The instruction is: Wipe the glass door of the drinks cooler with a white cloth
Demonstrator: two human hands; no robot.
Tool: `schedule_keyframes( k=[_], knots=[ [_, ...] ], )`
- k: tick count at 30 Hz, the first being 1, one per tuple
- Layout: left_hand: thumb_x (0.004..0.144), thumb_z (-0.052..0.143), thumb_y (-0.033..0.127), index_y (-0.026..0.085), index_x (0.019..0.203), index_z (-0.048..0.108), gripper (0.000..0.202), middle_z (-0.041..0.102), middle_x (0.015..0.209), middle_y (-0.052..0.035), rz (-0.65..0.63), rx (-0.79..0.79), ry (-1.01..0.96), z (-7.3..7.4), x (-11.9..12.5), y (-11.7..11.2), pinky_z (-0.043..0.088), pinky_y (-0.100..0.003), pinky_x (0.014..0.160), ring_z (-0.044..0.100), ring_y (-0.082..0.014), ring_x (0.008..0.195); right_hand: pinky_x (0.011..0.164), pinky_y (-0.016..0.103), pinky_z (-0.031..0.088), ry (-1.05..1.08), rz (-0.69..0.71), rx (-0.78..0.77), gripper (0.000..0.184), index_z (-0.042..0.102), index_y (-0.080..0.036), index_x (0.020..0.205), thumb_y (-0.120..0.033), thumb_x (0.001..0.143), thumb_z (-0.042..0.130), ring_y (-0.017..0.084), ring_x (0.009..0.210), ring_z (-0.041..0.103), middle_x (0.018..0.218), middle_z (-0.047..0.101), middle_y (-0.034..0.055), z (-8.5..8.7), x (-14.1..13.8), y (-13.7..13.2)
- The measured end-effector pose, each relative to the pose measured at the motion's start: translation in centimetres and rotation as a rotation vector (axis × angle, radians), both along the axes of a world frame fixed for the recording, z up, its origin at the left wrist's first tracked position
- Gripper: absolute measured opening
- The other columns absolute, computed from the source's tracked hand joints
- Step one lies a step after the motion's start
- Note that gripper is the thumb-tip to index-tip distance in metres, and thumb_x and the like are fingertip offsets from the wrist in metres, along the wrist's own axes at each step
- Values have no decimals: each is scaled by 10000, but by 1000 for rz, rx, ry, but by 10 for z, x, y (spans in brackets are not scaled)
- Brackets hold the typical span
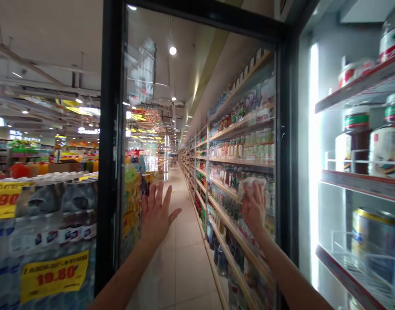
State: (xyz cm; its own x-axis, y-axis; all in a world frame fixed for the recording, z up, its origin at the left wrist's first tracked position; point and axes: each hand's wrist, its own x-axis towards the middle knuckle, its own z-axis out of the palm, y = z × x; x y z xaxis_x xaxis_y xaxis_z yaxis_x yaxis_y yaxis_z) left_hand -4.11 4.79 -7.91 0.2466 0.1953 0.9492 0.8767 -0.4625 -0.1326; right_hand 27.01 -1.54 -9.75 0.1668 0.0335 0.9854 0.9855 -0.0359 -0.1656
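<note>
A glass cooler door [187, 267] in a black frame stands open in front of me. My left hand [157, 213] is spread at the left part of the pane, fingers apart and holding nothing; whether the palm presses the glass I cannot tell. On the right part of the pane, my right hand [254, 204] is closed over a pale, crumpled cloth [245, 185] and holds it at the glass. The cloth's far side is hidden, and this hand is slightly blurred. Through the glass show shelves of bottles [236, 148] and a tiled aisle.
To the right is the lit cooler, with bottles [352, 137] and a large can [374, 232] on wire-fronted shelves [362, 185]. Stacked packs of water bottles [55, 232] with a yellow price sign [55, 275] stand left of the door frame [109, 142].
</note>
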Motion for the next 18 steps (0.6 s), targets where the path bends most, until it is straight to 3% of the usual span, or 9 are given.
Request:
schedule_keyframes(
  k=[3,5,8,10,12,15,18],
  knots=[
    [877,440,451,156,1419,271,640,240,1487,-169,32,-8,-1,-1,2,-1,204,-575,1069,138,-335,1389,1003,601,298,347,-56,166,497,481,-156,1306,-229,843,316,343,1352,241,1425,354,163,62,28,7],
    [873,445,449,141,1388,343,609,261,1479,-175,42,15,1,-2,2,0,210,-571,1068,163,-340,1384,1003,604,287,261,-45,95,505,449,-177,1334,-236,848,323,347,1361,209,1447,324,149,88,17,11],
    [843,493,457,162,1338,433,579,335,1446,-172,44,46,16,5,-5,0,252,-570,1049,248,-356,1353,1051,538,266,-258,24,-162,478,449,-277,1326,-236,856,370,284,1381,186,1471,314,63,94,-17,13],
    [806,561,425,196,1316,464,567,396,1412,-158,50,25,54,20,-13,-1,296,-533,1039,321,-346,1320,1077,507,242,-484,33,-245,452,472,-319,1298,-231,864,379,242,1380,203,1458,346,25,93,-25,12],
    [749,639,404,199,1326,451,641,393,1412,-162,90,-9,46,43,-24,-4,319,-506,1033,339,-346,1310,1075,520,239,-413,-7,-202,440,476,-301,1296,-233,878,357,242,1377,214,1447,364,38,101,-15,10],
    [652,719,453,148,1387,343,880,254,1473,-207,169,-72,-18,75,-36,-6,301,-536,1035,241,-378,1352,1035,576,266,-8,-65,-41,462,449,-203,1328,-255,891,308,303,1372,210,1455,335,114,133,4,11],
    [633,722,492,127,1420,258,983,166,1497,-212,173,-112,-24,88,-40,-4,279,-551,1044,157,-374,1377,1021,601,264,83,-25,7,478,442,-177,1337,-265,889,299,333,1367,202,1460,320,130,157,-17,19]
  ],
)
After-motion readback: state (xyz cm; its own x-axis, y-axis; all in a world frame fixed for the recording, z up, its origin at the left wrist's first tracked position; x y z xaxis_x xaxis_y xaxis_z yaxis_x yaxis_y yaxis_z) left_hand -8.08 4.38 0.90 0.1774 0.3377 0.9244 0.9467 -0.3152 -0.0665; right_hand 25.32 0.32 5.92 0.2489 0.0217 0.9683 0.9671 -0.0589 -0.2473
